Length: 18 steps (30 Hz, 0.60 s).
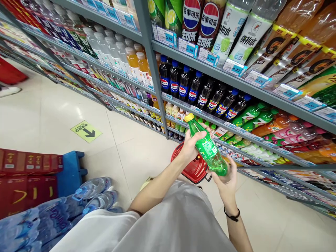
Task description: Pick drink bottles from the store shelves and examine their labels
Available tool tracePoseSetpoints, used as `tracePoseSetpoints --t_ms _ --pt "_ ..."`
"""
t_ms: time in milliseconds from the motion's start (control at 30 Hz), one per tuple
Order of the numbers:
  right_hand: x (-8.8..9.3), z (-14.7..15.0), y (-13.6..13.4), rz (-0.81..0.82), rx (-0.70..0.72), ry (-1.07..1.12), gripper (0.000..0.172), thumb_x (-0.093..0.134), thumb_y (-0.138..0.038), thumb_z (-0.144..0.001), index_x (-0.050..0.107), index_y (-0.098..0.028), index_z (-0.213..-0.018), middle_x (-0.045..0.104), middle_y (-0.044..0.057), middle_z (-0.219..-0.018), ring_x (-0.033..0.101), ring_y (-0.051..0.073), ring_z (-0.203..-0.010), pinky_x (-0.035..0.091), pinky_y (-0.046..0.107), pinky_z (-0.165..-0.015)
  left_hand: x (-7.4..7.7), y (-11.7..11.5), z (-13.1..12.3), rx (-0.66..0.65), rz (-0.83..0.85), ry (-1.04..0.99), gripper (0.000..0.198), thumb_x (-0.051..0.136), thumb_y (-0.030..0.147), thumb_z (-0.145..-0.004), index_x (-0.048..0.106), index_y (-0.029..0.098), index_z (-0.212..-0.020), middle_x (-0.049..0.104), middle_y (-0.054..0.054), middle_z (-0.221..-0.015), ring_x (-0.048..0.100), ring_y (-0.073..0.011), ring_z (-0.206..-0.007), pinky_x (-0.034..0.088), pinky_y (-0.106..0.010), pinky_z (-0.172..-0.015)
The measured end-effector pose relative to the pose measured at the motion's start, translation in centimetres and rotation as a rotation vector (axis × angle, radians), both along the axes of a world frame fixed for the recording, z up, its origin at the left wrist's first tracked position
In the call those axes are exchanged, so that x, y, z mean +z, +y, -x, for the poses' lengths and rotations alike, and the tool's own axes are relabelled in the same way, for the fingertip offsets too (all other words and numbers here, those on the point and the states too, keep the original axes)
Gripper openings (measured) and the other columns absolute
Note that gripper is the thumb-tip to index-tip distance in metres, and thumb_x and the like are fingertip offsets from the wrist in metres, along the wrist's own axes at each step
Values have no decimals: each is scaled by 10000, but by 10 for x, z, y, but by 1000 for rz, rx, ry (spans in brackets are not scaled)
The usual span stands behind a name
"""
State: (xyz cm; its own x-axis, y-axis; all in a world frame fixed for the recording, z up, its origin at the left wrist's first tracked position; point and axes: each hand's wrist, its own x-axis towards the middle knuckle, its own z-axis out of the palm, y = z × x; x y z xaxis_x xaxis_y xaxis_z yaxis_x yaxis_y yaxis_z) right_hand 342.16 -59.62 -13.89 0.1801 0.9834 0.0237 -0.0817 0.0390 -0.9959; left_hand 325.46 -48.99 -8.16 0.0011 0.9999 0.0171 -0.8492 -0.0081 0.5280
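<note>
A green soda bottle (208, 148) with a yellow cap is held tilted in front of me, its cap pointing up and to the left. My left hand (191, 145) is closed around the upper part, thumb across the front below the neck. Near the base, my right hand (225, 178) grips the bottle, with its fingers partly hidden behind it. A black band circles my right wrist. Below the bottle, a red shopping basket (193, 171) with a dark handle stands on the floor, partly covered by my hands and the bottle.
Shelves (225, 75) of drinks run along the front and right, with dark cola bottles (185, 84) on a middle level. At lower left are packs of water bottles (44, 220), red boxes (28, 178) and a blue pallet (69, 171). A floor arrow sign (85, 131) lies on the tiles.
</note>
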Motion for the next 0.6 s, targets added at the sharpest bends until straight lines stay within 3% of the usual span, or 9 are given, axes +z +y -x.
tracePoseSetpoints --t_ms 133,233,333,600 --pt "8 -11 5 392 310 497 619 621 -694 -943 692 -231 -1349 777 151 -1183 771 299 -899 653 436 -728 0 -1 3 21 -35 17 335 851 325 -684 707 156 -935 720 -38 -844 731 -210 -754 614 -352 -717" --pt "6 -15 5 552 483 568 619 608 -736 -936 801 -183 -1135 814 159 -988 765 271 -760 610 350 -621 -2 -1 6 9 -76 7 337 838 346 -693 702 168 -945 717 -37 -848 735 -216 -771 614 -354 -724" --pt "1 -13 1 502 487 543 590 646 -737 -924 830 -191 -1045 814 133 -886 751 231 -724 586 297 -619 -4 -1 8 -27 -141 35 359 837 367 -705 691 175 -971 728 -58 -882 743 -245 -833 616 -373 -755" --pt "-5 -5 -13 317 369 424 606 620 -759 -927 828 -205 -1056 816 140 -893 756 265 -757 594 352 -646 -7 -3 11 -67 -263 53 355 789 347 -789 679 184 -1084 745 -73 -956 738 -250 -948 601 -361 -829"
